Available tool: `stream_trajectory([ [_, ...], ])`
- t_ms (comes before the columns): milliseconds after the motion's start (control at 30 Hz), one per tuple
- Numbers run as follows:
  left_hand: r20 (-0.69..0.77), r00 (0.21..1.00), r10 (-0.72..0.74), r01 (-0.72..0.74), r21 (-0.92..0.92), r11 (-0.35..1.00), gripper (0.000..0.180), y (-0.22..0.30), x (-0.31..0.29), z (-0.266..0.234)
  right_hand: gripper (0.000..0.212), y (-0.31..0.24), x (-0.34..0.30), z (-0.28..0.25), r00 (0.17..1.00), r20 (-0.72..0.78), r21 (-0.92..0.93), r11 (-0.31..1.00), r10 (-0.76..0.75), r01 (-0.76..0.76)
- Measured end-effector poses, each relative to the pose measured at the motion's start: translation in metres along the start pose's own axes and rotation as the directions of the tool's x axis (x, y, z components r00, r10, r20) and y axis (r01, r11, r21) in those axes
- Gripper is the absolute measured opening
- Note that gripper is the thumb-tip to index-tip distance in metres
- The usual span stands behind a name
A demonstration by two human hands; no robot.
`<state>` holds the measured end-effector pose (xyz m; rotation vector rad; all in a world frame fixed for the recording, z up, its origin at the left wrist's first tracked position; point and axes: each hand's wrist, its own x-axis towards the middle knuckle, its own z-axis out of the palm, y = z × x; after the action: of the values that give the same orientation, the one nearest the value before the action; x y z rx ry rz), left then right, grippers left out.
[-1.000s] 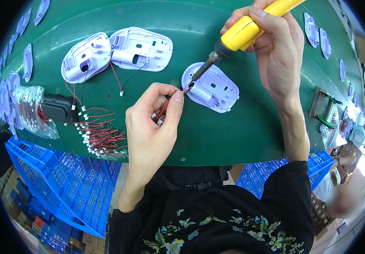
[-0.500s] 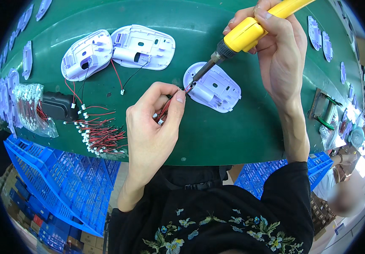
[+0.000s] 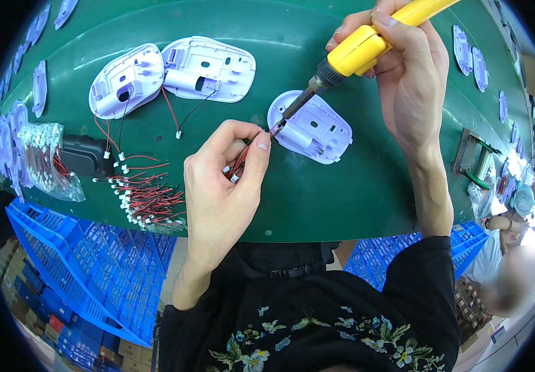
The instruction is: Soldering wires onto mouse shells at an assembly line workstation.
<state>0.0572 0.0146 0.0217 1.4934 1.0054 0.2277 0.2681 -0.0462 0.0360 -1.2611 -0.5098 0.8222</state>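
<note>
My right hand (image 3: 404, 68) grips a yellow soldering iron (image 3: 359, 49). Its dark tip reaches down to the left end of a pale lilac plastic housing (image 3: 317, 130) on the table. Between thumb and forefinger, my left hand (image 3: 227, 170) pinches red and black connector wires (image 3: 239, 166), their ends meeting the iron's tip at the housing's edge. White plugs on these wires show inside my palm. The exact joint under the tip is too small to make out. Two more housings, one tilted (image 3: 127, 80) and one beside it (image 3: 210, 69), lie up and left with wires attached.
A spread of red and black connector wires (image 3: 153, 198) lies left of my left hand. Beyond it are a black box (image 3: 86, 155) and a clear bag of connectors (image 3: 47, 158). A metal stand with green parts (image 3: 479, 162) is at right. Blue crates (image 3: 103, 266) stand below the table edge.
Both hands, the iron and the housing hold nearly the same places. At the far right, a person in the background has shifted slightly.
</note>
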Motion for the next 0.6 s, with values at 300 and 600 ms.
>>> stream_trajectory([
  [300, -0.005, 1.0, -0.004, 0.004, 0.007, 1.0, 0.013, -0.001, 0.0, 0.0, 0.019, 0.001, 0.001, -0.007, 1.0, -0.005, -0.022, 1.0, -0.022, 0.022],
  [600, -0.009, 1.0, -0.002, 0.002, 0.021, 1.0, 0.014, 0.001, 0.0, -0.001, 0.023, -0.02, -0.001, -0.002, 0.977, -0.093, -0.113, 0.977, -0.193, 0.182],
])
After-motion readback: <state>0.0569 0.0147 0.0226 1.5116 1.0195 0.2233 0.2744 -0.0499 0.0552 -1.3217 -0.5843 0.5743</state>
